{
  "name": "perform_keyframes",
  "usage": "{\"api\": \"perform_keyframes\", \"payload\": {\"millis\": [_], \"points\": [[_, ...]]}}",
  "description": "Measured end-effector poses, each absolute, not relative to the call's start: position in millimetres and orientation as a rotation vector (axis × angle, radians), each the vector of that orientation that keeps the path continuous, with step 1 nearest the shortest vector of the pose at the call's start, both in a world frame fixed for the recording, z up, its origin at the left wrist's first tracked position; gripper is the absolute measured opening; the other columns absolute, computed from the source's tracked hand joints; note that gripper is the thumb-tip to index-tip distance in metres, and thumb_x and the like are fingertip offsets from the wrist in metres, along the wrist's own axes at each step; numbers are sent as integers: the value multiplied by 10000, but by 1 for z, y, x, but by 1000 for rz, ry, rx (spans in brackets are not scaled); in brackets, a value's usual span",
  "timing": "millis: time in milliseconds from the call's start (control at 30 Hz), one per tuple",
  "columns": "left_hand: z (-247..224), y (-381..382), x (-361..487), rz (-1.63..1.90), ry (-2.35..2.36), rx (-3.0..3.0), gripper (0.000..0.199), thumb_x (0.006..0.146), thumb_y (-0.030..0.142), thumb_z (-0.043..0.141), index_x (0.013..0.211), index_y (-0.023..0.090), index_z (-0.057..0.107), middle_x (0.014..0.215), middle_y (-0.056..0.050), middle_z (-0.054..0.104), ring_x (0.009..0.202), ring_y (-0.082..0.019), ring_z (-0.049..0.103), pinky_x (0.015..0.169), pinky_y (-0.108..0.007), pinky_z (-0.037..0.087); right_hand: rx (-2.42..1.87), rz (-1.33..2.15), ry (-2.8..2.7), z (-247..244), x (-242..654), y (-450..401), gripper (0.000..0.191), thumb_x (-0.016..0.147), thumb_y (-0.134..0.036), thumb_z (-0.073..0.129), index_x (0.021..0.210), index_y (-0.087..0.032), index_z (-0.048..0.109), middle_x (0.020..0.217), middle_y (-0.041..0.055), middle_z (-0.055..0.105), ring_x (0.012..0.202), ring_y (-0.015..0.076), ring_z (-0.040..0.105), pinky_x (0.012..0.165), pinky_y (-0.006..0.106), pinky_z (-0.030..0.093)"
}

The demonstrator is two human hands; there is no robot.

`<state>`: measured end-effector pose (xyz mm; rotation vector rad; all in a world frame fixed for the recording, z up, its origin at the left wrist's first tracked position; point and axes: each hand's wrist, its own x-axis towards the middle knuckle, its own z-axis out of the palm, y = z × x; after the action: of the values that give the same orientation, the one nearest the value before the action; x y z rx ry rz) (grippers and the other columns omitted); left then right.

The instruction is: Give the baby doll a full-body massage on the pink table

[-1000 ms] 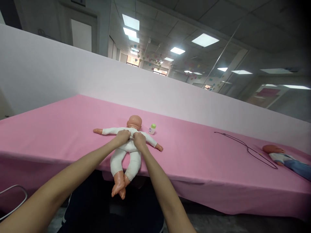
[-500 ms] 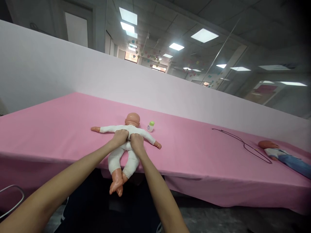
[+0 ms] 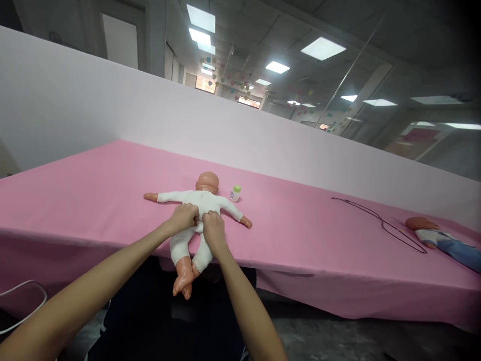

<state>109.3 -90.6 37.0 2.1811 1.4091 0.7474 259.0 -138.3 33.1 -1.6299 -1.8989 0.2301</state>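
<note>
A baby doll (image 3: 205, 200) in a white cloth body lies face down, its arms spread wide and its bare feet crossed over the table's near edge. On the left side of its lower back, my left hand (image 3: 185, 216) is closed with the fingers curled in against the cloth. My right hand (image 3: 213, 226) is closed as well, pressed to the right side of the lower back. A narrow gap separates the two hands. What the fingertips pinch is mostly hidden behind the knuckles. Close to the doll's head stands a small bottle (image 3: 235, 193) with a green cap.
Pink cloth (image 3: 293, 225) covers the long table. Farther right are a thin black cord (image 3: 383, 220) in a loop and a second doll (image 3: 443, 240) in blue trousers. A white partition (image 3: 263, 135) runs along the back. A white cable (image 3: 41, 291) hangs at lower left.
Both hands have slid a little down the doll's back toward its hips, staying closed. The whole view has shifted slightly. The doll and bottle keep their places on the table.
</note>
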Motion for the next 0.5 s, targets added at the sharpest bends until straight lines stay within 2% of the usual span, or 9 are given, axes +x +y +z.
{"api": "perform_keyframes", "payload": {"millis": [100,267,400,433,500], "points": [[41,-102,108,555,1417,2259,329,816,470,702,628,202,668,684,-126,646,921,-386,670,936,-509,519,-1644,207,-1921,32,258,-136,258,939,-19,488,831,-145,685,973,118,699,1028,269,603,971,391,428],[43,-122,101,640,1345,2373,326,843,474,696,666,203,663,834,-112,665,985,-356,661,974,-462,500,-1531,195,-1963,27,275,-143,239,1008,-180,513,868,-180,706,991,100,687,1019,257,604,983,380,442],[63,-106,103,762,1237,2282,435,897,589,632,711,201,694,727,-63,646,882,-310,671,913,-417,534,-1348,406,-1641,16,293,-135,197,978,-302,555,1027,-185,706,1113,105,693,1092,248,628,1020,379,477],[70,-95,108,866,1230,2216,448,935,582,583,774,186,718,758,-60,670,896,-300,671,918,-403,533,-1333,489,-1518,15,297,-130,233,965,-346,574,1063,-171,694,1133,119,698,1099,253,642,1011,383,493],[83,-70,125,1145,1267,2062,432,997,502,501,1038,140,734,1041,-89,727,1072,-298,649,994,-375,497,-1291,681,-1356,17,302,-117,333,957,-431,579,1103,-147,675,1144,147,718,1091,269,676,972,391,530]]}}
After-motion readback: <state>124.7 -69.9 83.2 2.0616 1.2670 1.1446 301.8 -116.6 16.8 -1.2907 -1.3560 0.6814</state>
